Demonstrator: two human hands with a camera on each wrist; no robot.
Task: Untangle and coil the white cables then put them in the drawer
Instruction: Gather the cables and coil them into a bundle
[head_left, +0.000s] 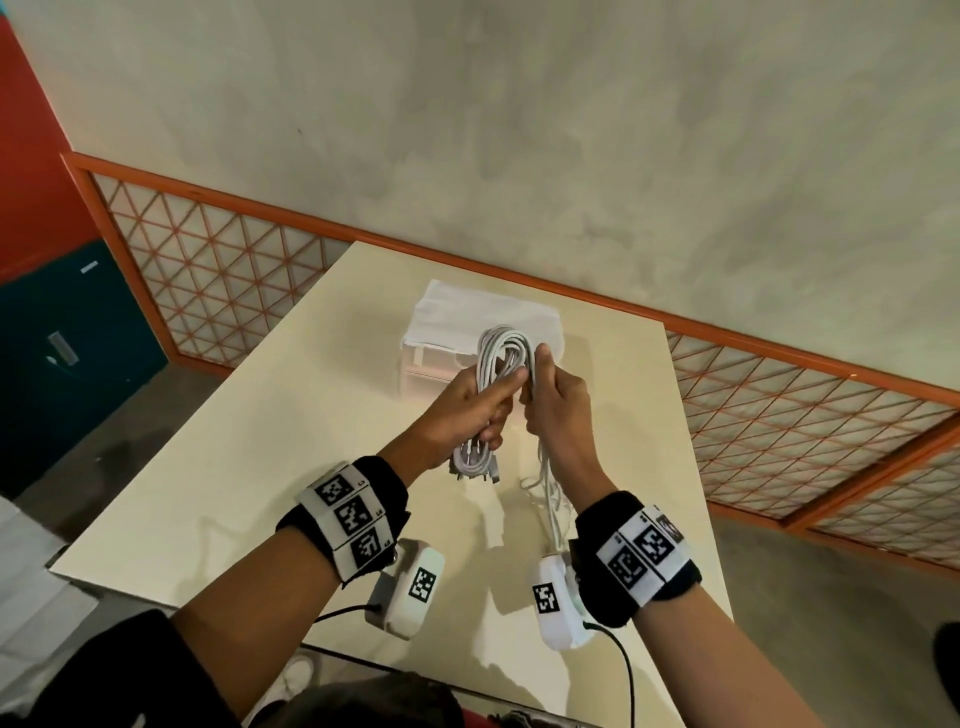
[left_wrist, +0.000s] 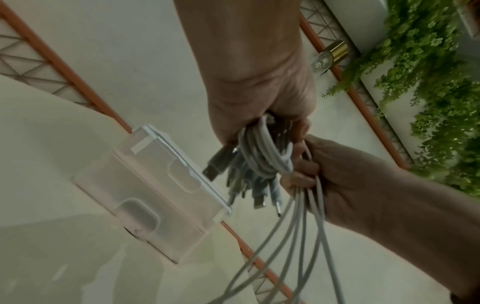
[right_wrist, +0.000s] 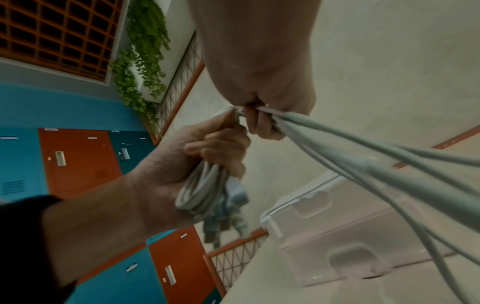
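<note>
My left hand grips a coil of white cables held upright above the table; in the left wrist view the coil shows several plug ends hanging under the fist. My right hand pinches the loose white strands beside the coil, and they trail down toward my right wrist. From the right wrist the strands run out of my curled fingers. The small white plastic drawer unit stands on the table just beyond both hands, also seen as a translucent drawer unit.
The cream table ends close behind the drawer unit, at an orange-framed lattice fence. Blue and orange lockers stand to the left. Green plants hang on a wall.
</note>
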